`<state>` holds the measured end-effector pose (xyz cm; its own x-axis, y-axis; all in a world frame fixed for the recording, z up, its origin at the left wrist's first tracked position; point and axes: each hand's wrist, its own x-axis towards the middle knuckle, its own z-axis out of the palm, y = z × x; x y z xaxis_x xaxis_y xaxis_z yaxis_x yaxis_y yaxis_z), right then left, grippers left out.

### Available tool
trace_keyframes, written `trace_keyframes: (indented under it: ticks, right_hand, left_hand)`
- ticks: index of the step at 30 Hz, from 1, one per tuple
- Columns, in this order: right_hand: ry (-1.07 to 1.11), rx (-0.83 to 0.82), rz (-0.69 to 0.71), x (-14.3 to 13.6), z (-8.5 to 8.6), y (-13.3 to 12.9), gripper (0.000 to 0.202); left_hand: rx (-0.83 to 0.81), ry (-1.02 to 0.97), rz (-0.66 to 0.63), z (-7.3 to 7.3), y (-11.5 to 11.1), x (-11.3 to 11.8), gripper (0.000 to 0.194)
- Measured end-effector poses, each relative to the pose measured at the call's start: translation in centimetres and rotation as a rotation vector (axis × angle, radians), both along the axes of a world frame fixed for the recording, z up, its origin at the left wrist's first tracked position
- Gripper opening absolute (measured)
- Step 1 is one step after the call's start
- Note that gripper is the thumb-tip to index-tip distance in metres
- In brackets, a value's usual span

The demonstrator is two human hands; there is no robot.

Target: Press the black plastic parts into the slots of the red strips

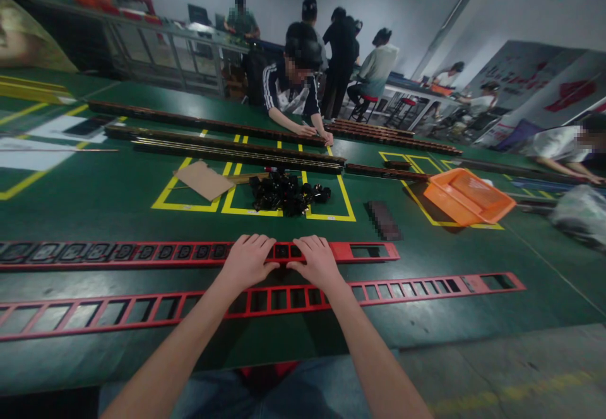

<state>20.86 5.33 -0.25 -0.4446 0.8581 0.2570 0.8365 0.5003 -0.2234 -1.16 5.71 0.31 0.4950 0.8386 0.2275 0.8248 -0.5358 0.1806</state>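
A long red slotted rail [343,252] lies across the table in front of me, with black socket-like inserts [146,252] in a row of its openings. My left hand [250,260] grips this rail, its fingers over the far edge and its thumb pointing inward along the near side. Close beside it, my right hand [316,261] holds the same rail in a mirrored grip. Between the two hands, small dark inserts [283,252] show in the slots. A second red slotted rail [402,289] with open slots lies nearer to me, partly under my forearms.
Beyond the rails are a pile of black parts [286,193], a cardboard piece [203,180], a dark blurred-out object [382,219] and an orange basket [466,197]. Long dark strips [237,153] lie farther back. Across the green table [440,252] a person [293,84] leans over a strip.
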Motion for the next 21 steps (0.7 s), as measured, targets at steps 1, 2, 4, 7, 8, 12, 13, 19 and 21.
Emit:
trace_keyframes:
  ticks: [1,2,4,7,8,12,13,19,21]
  right_hand:
    - [0.009,-0.005,-0.009,0.02,-0.01,0.04,0.051]
    - [0.021,-0.01,-0.02,0.04,-0.03,0.08,0.051]
    - [0.045,-0.016,-0.047,0.09,-0.08,0.13,0.049]
    - [0.061,-0.013,-0.091,0.14,-0.2,0.17,0.047]
    - [0.06,-0.015,-0.1,0.15,-0.26,0.19,0.046]
    - [0.052,-0.039,-0.107,0.21,-0.46,0.31,0.046]
    - [0.052,-0.043,-0.106,0.23,-0.48,0.34,0.046]
    - [0.051,-0.038,-0.099,0.23,-0.24,0.33,0.046]
    - [0.049,-0.041,-0.096,0.21,-0.2,0.35,0.044]
  left_hand:
    - [-0.002,-0.007,0.005,0.01,0.08,0.0,0.043]
    - [-0.006,-0.013,0.011,0.01,0.16,-0.01,0.043]
    - [-0.016,-0.021,0.026,0.0,0.33,-0.05,0.042]
    - [-0.027,-0.021,0.044,-0.08,0.51,-0.21,0.04]
    - [-0.029,-0.02,0.05,-0.12,0.54,-0.29,0.04]
    - [-0.036,-0.038,0.049,-0.27,0.57,-0.68,0.039]
    - [-0.037,-0.051,0.043,-0.29,0.56,-0.75,0.04]
    - [-0.007,-0.144,-0.005,-0.3,0.52,-0.38,0.028]
    - [0.002,-0.127,-0.027,-0.29,0.52,-0.03,0.024]
